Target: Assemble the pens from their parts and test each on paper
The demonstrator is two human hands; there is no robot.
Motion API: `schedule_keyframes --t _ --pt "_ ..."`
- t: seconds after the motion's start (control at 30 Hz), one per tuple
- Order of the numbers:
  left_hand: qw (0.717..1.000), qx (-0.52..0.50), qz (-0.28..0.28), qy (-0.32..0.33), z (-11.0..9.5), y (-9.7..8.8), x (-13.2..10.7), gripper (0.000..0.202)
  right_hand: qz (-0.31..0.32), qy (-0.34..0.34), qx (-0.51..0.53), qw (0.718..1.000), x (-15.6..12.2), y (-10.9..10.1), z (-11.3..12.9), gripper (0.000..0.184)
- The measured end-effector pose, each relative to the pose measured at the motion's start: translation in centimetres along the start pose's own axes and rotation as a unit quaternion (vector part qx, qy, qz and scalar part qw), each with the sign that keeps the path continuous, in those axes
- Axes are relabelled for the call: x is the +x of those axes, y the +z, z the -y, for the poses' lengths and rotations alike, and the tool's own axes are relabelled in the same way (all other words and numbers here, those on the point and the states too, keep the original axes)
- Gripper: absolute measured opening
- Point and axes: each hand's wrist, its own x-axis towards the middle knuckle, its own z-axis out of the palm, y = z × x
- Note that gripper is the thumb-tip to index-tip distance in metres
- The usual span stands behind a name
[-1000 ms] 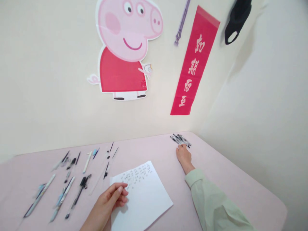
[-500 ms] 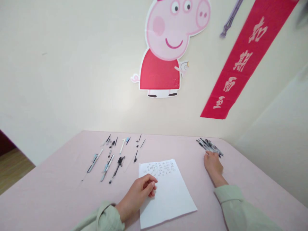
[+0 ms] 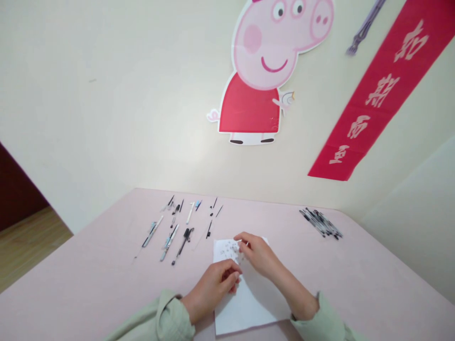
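A white sheet of paper (image 3: 256, 303) with handwritten characters near its top lies in front of me. My left hand (image 3: 215, 284) rests at the sheet's left side, its fingers curled in towards the thumb. Nothing shows in it. Over the top part of the writing is my right hand (image 3: 258, 253), palm down, with fingers stretched to the left and slightly bent; the thumb sits a little apart below them. No object can be seen between those fingers. Whether the fingertips touch the paper I cannot tell.
To the right lies a bunch of black-and-clear pens (image 3: 321, 223). On the left are several pens and pen parts, among them a black pen (image 3: 183, 245) and a white pen (image 3: 190, 213). A pink tablecloth (image 3: 106, 284) covers the table, which meets a wall with a pig cutout (image 3: 250, 109).
My right hand has moved left from the bunch of pens to above the paper. The left hand keeps its curled pose on the sheet. The view has shifted slightly left.
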Motion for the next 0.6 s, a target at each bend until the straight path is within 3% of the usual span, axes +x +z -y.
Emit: schedule_keyframes --t 0.13,0.27,0.33,0.4,0.5,0.6 --pt "0.998 0.055 0.005 0.006 -0.3 0.0 -0.2 0.013 -0.012 0.033 0.008 0.999 -0.6 3.5 1.3 0.028" --pt "0.992 0.126 0.004 0.026 -0.1 0.0 -0.4 0.011 -0.033 0.031 0.007 0.999 -0.7 4.0 0.3 0.029" --pt "0.977 0.209 -0.024 0.038 -0.2 -0.5 -0.5 0.012 -0.033 0.021 0.012 0.999 -0.8 3.8 0.3 0.028" --pt "0.943 0.320 -0.079 0.033 -0.6 -1.6 -0.4 0.014 -0.034 0.013 0.013 0.999 -0.8 3.7 0.4 0.028" --pt "0.859 0.482 -0.175 0.014 -1.3 -3.8 -0.1 0.014 -0.031 0.015 0.011 0.999 -0.9 3.7 0.7 0.028" --pt "0.801 0.565 -0.199 -0.021 -1.7 -5.8 0.3 0.012 -0.030 0.025 0.008 0.999 -0.9 3.7 0.7 0.028"
